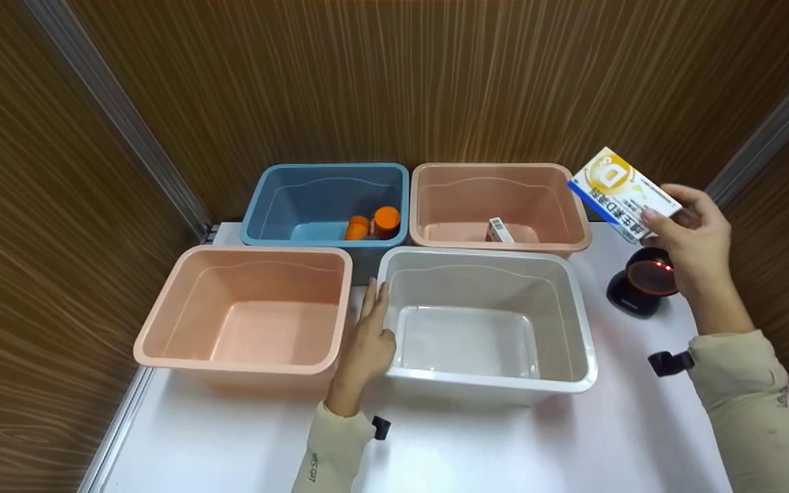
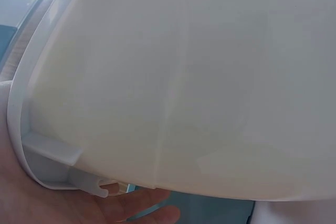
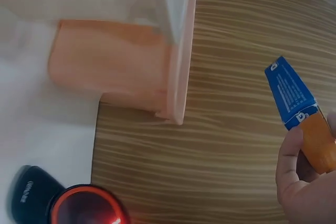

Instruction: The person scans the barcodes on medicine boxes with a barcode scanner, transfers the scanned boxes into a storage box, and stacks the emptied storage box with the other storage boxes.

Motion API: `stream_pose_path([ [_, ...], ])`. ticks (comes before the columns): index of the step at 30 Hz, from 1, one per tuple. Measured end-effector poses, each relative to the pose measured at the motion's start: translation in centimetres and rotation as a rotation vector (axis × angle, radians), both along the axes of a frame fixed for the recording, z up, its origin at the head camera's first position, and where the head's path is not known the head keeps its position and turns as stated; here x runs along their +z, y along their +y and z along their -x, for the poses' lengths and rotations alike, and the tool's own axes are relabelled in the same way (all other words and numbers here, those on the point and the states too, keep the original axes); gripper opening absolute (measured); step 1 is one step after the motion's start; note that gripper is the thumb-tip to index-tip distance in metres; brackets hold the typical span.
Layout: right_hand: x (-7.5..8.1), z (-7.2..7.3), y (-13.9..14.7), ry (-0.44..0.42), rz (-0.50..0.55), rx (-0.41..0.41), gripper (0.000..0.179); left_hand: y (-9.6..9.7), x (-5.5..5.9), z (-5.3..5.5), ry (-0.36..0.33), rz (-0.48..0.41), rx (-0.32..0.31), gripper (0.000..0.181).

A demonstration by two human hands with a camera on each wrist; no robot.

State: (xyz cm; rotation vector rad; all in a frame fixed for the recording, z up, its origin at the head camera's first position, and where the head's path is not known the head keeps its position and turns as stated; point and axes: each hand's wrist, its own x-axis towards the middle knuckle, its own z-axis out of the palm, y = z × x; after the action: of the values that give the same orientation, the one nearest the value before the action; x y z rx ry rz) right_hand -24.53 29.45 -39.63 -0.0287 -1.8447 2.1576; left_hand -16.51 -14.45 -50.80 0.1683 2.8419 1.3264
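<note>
My right hand (image 1: 699, 236) pinches one end of a white, yellow and blue vitamin D medicine box (image 1: 620, 195), thumb on the printed face. The box is raised above the right side of the table, by the back pink bin (image 1: 579, 239). In the right wrist view, a blue side and an orange face of the box (image 3: 287, 92) show. My left hand (image 1: 367, 349) lies against the left rim of the white bin (image 1: 483, 380), its front fingers straight. The left wrist view has these fingers (image 2: 139, 203) beneath the rim, along the outer wall.
A black scanner with red lights (image 1: 631, 294) stands under the held box. A blue bin (image 1: 326, 242) contains orange containers (image 1: 386, 222); a small white box (image 1: 501, 231) lies inside the back pink bin. Another pink bin (image 1: 244, 368) stands front left. Wood-patterned walls (image 1: 394, 82) enclose the table.
</note>
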Motion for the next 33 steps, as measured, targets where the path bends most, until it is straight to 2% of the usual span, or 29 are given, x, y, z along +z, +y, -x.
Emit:
stream_pose_path([
  [7,0.5,2.7,-1.8,-0.074,-0.005,-0.052,0.041,0.0,0.1,0.0,0.003,0.005,0.001,0.075],
  [12,0.2,5.0,-3.1,-0.118,-0.025,-0.077,0.037,0.0,0.2,-0.2,0.037,-0.005,-0.006,0.074],
  [21,-0.2,8.0,-4.7,-0.192,-0.244,-0.121,0.039,0.0,0.2,-0.2,0.035,-0.001,-0.009,0.074],
  [27,-0.5,9.3,-6.1,-0.256,-0.390,-0.167,0.041,0.0,0.2,-0.1,0.026,0.011,-0.008,0.074],
  [33,-1.2,10.3,-7.4,-0.269,-0.493,-0.194,0.041,0.1,0.3,0.0,-0.005,0.013,0.006,0.074],
])
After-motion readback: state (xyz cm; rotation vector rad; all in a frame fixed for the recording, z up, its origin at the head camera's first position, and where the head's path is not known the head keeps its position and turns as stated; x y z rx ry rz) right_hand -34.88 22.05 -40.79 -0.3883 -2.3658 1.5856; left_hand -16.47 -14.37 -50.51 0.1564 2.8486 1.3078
